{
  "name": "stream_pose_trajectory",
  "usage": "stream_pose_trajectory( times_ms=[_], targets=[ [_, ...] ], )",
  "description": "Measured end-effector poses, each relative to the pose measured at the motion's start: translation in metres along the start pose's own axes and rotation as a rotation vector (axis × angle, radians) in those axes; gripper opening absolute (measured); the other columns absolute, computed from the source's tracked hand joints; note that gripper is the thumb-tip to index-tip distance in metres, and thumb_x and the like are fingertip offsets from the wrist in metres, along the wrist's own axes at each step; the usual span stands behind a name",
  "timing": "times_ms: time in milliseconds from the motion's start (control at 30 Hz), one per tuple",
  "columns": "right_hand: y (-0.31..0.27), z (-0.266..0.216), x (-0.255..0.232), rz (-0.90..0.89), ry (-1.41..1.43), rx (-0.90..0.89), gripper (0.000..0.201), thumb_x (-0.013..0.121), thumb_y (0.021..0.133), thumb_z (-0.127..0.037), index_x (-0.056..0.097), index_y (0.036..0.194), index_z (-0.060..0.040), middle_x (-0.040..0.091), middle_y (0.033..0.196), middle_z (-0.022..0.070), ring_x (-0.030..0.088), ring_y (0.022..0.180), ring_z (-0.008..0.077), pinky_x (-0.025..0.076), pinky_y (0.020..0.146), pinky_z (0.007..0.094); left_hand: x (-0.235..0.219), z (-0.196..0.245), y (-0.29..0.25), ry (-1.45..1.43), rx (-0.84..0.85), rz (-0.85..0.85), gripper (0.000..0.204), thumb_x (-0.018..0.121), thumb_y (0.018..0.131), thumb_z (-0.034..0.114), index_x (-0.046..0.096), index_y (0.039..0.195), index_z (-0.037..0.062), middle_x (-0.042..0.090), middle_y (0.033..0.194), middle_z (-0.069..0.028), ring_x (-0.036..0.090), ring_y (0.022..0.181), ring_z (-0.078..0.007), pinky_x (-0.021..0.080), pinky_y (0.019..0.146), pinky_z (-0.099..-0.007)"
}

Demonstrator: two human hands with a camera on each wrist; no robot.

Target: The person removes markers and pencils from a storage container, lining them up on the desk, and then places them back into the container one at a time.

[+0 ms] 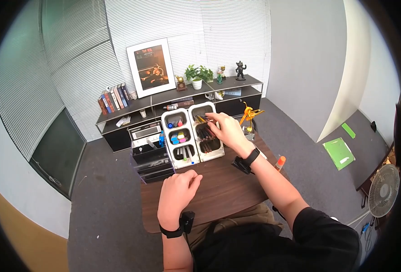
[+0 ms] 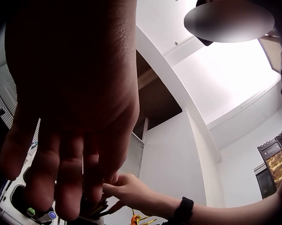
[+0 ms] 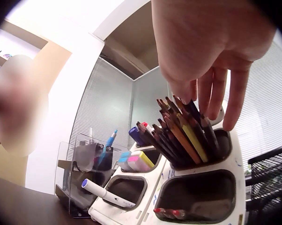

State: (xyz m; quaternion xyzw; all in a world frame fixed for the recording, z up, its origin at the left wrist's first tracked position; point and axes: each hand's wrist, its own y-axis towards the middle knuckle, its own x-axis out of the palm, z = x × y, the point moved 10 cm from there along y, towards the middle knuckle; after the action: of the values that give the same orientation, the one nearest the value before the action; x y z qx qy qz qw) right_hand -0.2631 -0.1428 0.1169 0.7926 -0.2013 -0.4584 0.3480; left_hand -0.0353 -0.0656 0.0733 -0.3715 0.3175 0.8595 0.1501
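My right hand (image 1: 230, 131) reaches over the right column of a white desk organizer (image 1: 212, 157), thumb and forefinger spread apart. Its fingers reach the upper ends of several coloured pencils (image 3: 185, 133), which stand bunched and leaning in the middle compartment. Red-tipped pens or pencils (image 3: 178, 213) lie in the compartment nearest me. My left hand (image 1: 178, 192) hovers over the table in front of the organizer, holding nothing, its fingers hanging loosely in the left wrist view. In the left column sit highlighters (image 3: 135, 161) and a white marker (image 3: 101, 192) with a blue-purple cap.
Left of the organizer stands a clear and dark drawer box (image 1: 153, 161) with a blue pen (image 1: 161, 138). An orange-capped tube (image 1: 280, 162) and an orange-yellow ornament (image 1: 250, 115) are at the right side of the brown table (image 1: 209, 192). A low shelf (image 1: 141, 102) runs behind.
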Motion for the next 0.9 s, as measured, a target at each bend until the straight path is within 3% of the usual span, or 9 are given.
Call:
stream_pose_trajectory(
  times_ms=[167, 233, 367, 433, 733, 900],
  targets=[
    [-0.004, 0.005, -0.002, -0.018, 0.017, 0.001, 0.034, 0.072, 0.104, -0.021, 0.072, 0.135, -0.0094, 0.075, 0.107, 0.0143, 0.075, 0.097, 0.0366, 0.061, 0.085, 0.0475, 0.0, 0.001, 0.0, -0.008, 0.003, 0.001, 0.031, 0.074, 0.104, 0.028, 0.072, 0.085, 0.0038, 0.07, 0.069, -0.0162, 0.072, 0.067, -0.0389, 0.055, 0.063, -0.0463],
    [-0.004, 0.005, -0.002, -0.036, 0.056, 0.008, 0.034, 0.075, 0.102, -0.016, 0.074, 0.134, -0.0093, 0.075, 0.115, 0.013, 0.074, 0.106, 0.0349, 0.059, 0.094, 0.0454, 0.0, 0.001, 0.0, -0.011, -0.006, -0.002, 0.03, 0.074, 0.104, 0.028, 0.072, 0.085, 0.0038, 0.07, 0.069, -0.0162, 0.072, 0.067, -0.0389, 0.054, 0.063, -0.0463],
    [0.0, -0.01, -0.008, -0.033, 0.046, -0.042, 0.035, 0.078, 0.099, -0.016, 0.075, 0.133, -0.0089, 0.073, 0.12, 0.0109, 0.071, 0.115, 0.0324, 0.059, 0.097, 0.0446, 0.002, 0.002, 0.0, -0.013, 0.0, -0.008, 0.03, 0.074, 0.104, 0.028, 0.073, 0.085, 0.004, 0.071, 0.069, -0.016, 0.072, 0.067, -0.0384, 0.054, 0.062, -0.0461],
    [0.003, -0.03, -0.012, 0.035, 0.022, -0.225, 0.038, 0.083, 0.095, -0.017, 0.075, 0.131, -0.0087, 0.071, 0.121, 0.0097, 0.068, 0.118, 0.0306, 0.058, 0.1, 0.0431, 0.003, 0.001, 0.0, -0.01, -0.011, -0.01, 0.03, 0.073, 0.104, 0.028, 0.073, 0.086, 0.0044, 0.071, 0.069, -0.0154, 0.072, 0.067, -0.0378, 0.054, 0.062, -0.0458],
    [0.013, -0.033, 0.003, -0.024, -0.016, -0.296, 0.017, 0.081, 0.095, -0.012, 0.079, 0.108, -0.0018, 0.074, 0.109, 0.0092, 0.066, 0.111, 0.0315, 0.056, 0.099, 0.043, 0.001, 0.001, 0.0, -0.016, -0.013, -0.007, 0.03, 0.073, 0.105, 0.028, 0.074, 0.086, 0.0048, 0.071, 0.068, -0.015, 0.072, 0.066, -0.0372, 0.054, 0.062, -0.0453],
    [0.014, -0.034, 0.0, -0.005, -0.021, -0.305, 0.017, 0.08, 0.095, -0.01, 0.078, 0.109, -0.0007, 0.074, 0.108, 0.0109, 0.067, 0.11, 0.0321, 0.056, 0.098, 0.0434, 0.001, 0.002, 0.0, -0.017, -0.012, -0.008, 0.029, 0.073, 0.105, 0.028, 0.074, 0.087, 0.0048, 0.071, 0.069, -0.015, 0.072, 0.067, -0.0374, 0.054, 0.062, -0.0454]
  ],
)
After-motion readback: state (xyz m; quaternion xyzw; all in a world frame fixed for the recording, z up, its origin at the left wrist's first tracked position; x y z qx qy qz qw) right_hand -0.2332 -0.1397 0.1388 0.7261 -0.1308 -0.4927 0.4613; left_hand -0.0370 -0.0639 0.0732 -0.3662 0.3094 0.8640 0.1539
